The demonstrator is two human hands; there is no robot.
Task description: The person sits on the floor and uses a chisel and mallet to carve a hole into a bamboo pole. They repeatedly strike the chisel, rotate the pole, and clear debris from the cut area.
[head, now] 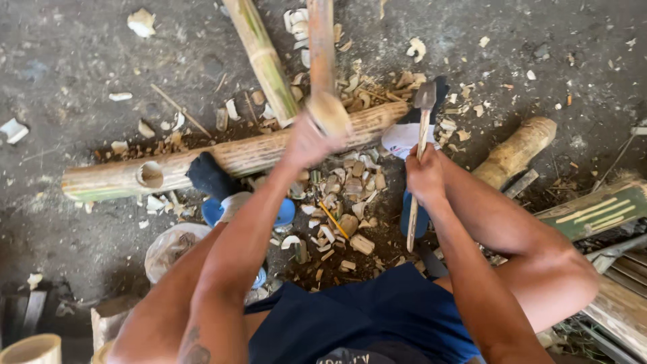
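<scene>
My left hand [309, 140] grips the near end of a bamboo pole [322, 47] that stands up from the ground and leans away from me. My right hand [424, 174] is shut on the wooden handle of a small hatchet [423, 101], whose dark metal head points up and away. Under both hands lies a long bamboo log [236, 156] with a round hole near its left end. My socked feet in blue sandals rest against that log. Bamboo chips [347, 202] cover the ground between my legs.
A second green bamboo pole [264, 57] leans at the top middle. A short bamboo stump [515, 154] lies to the right, with split green bamboo pieces [596, 209] beyond my right knee. A crumpled plastic bag [174, 248] sits at lower left.
</scene>
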